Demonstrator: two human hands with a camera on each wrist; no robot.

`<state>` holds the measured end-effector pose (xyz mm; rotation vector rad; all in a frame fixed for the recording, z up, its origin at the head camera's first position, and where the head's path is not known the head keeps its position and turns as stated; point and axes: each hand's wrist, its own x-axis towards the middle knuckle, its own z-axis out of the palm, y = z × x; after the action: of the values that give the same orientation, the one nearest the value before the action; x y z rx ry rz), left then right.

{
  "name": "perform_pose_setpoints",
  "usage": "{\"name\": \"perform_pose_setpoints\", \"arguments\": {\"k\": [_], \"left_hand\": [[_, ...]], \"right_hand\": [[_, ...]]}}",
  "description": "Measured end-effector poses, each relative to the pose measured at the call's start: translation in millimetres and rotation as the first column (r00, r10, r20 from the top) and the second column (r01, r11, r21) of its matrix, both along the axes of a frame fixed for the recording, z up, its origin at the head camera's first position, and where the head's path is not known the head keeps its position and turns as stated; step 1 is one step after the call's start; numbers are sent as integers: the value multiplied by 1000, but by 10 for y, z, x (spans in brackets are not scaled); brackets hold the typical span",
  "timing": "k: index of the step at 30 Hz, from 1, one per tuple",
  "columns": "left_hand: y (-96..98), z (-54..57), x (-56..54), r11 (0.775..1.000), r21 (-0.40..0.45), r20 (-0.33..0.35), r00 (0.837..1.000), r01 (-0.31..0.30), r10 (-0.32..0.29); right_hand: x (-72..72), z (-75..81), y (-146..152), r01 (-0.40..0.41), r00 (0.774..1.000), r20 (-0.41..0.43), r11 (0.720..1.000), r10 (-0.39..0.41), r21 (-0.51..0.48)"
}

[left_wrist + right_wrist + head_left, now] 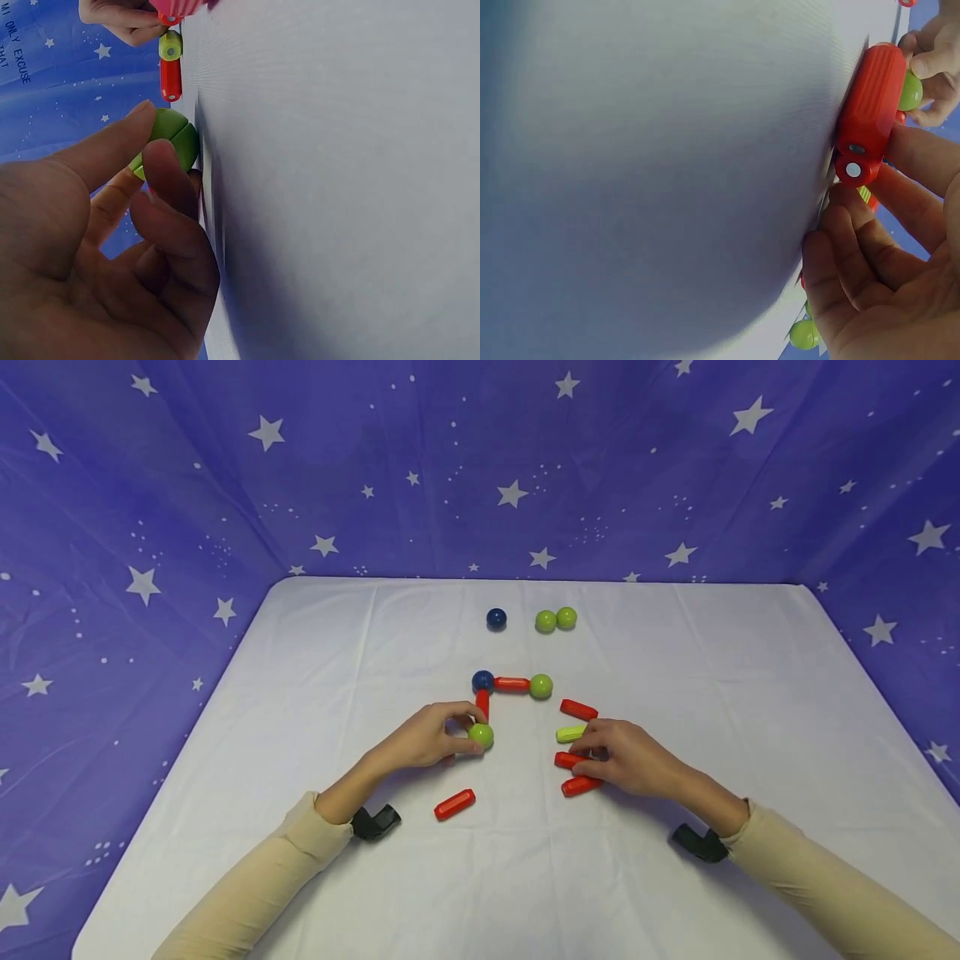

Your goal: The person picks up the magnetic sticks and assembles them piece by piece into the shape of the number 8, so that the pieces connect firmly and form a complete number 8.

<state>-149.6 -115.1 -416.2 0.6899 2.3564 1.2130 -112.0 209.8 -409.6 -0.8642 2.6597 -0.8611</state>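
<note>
My left hand pinches a green ball between thumb and fingertips, low over the white cloth. This ball sits at the near end of a red rod that runs up to a dark blue ball. From there another red rod leads right to a second green ball. My right hand pinches a red magnetic rod, whose round end shows a pale disc. Close beside it lie another red rod and a yellow-green rod.
One more red rod lies beyond the yellow-green one, and a loose red rod is nearer me on the left. At the back are a blue ball and two green balls side by side. A starry purple curtain borders the table.
</note>
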Motion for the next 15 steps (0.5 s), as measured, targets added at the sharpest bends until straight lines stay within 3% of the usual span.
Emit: {"name": "perform_pose_setpoints", "arguments": {"k": [15], "left_hand": [[-9,-9,5,1000,-24,-50,999,9,-10]], "right_hand": [[7,2,-59,20,1000,24,1000,-20,8]]}}
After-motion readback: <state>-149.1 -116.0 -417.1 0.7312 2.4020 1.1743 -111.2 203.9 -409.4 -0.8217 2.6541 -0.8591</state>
